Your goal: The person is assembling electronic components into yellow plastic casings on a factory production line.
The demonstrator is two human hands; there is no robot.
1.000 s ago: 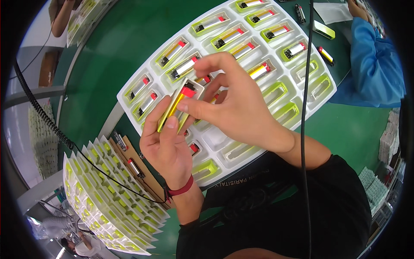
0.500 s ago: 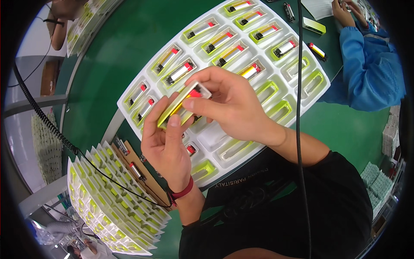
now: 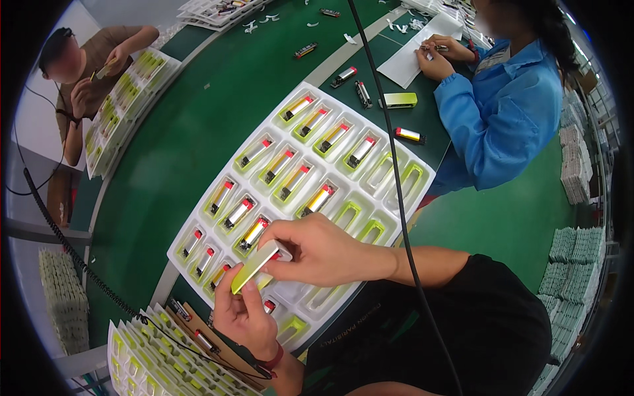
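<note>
Between my two hands is a small oblong plastic casing [image 3: 254, 269], lime green and white, held tilted above the tray. My left hand [image 3: 247, 322] grips its lower end between thumb and fingers. The fingers of my right hand [image 3: 317, 247] are closed on its upper end, where a bit of red shows inside. Below lies a white moulded tray [image 3: 179, 256] with rows of pockets. Many pockets hold lime casings with a silver, red-ended battery [image 3: 361, 152] in each; casings at the right, such as a lime frame [image 3: 372, 231], have no battery. My hands hide several pockets.
Stacked trays [image 3: 148, 350] stand at lower left beside a coiled cord [image 3: 86, 264]. A black cable [image 3: 396, 165] crosses the view. Beyond the tray lie a lime-and-white casing [image 3: 399, 99] and a loose battery [image 3: 409, 136]. Co-workers sit at right, in a blue jacket [image 3: 495, 125], and far left.
The view has shifted, showing more of the table and both co-workers. The casing has turned: its open face with the battery showed before, and now its smooth outer side shows.
</note>
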